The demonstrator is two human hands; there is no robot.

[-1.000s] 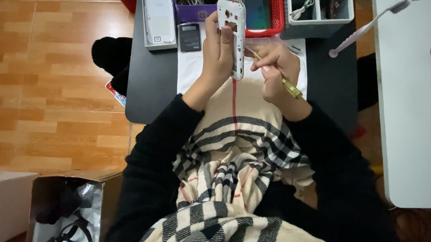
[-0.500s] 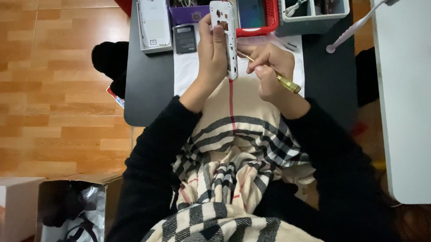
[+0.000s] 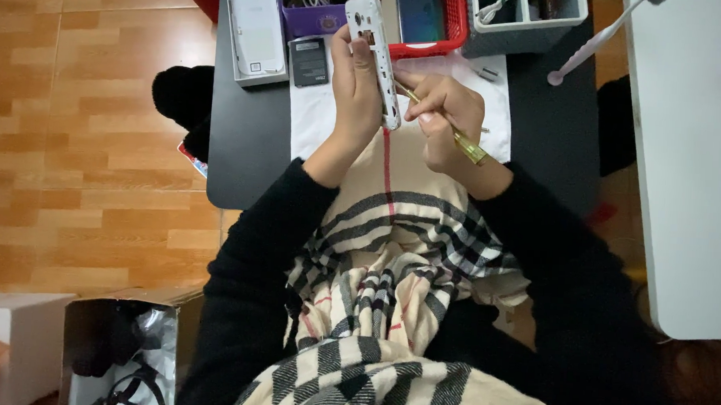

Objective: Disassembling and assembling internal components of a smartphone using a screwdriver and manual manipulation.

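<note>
Left hand (image 3: 357, 89) wrapped around white phone frame (image 3: 373, 57) held edge-up above black table (image 3: 241, 149), right hand (image 3: 445, 117) pinching gold-handled screwdriver (image 3: 453, 134) just beside frame, white phone (image 3: 257, 28) lying on table left of frame

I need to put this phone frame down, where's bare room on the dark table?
Free: dark table left of the white mat, below the white phone; also right of the mat, below the grey bin. The far edge is crowded with trays.

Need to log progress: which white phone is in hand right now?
The stripped white phone frame, gripped upright in the left hand. The other white phone lies flat on the table, untouched.
</note>
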